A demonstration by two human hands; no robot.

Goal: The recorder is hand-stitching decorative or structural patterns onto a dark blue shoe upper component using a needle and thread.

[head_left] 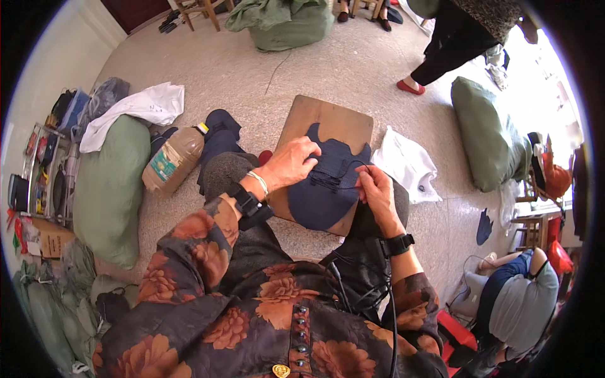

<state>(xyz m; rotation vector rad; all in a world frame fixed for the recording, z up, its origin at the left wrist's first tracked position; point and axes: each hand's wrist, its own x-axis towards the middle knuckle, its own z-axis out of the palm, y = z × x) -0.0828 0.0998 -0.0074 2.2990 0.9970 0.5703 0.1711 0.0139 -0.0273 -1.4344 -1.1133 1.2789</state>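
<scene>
Right hand (pixel 378 194) pinches a dark cord (pixel 328 181) over navy cloth (pixel 318 208)

The navy cloth lies on a wooden board (pixel 340 115) at the knees of the seated person. Its 2 points reach toward the far end of the board, and its rounded edge is at the near end. Strands of the dark cord run across its middle, and a loop rises at the right, beside the right hand.

The thumb and fingers of the right hand are pressed together on the cord at the right side of the cloth. The left hand (pixel 287 165) is over the cloth's left side, its fingers bent toward the strands; whether they grip anything, I cannot tell. A black strap (pixel 399 244) circles the right wrist; the left wrist carries a pale bracelet (pixel 259 183) and a black band (pixel 247 200).

Just right of the board, a white bag (pixel 403 164) lies on the floor (pixel 236 69). To the left are a big plastic jug (pixel 173 162) with a yellow cap and, past it, a green sack (pixel 110 195) with a white sack (pixel 138 110) over its far end. A second green sack (pixel 485 138) lies far right, and a third green bundle (pixel 287 31) sits at the far side. Far right, a person in dark trousers (pixel 463 41) and red shoes stands; near right is another person in a grey top (pixel 523 309).
</scene>
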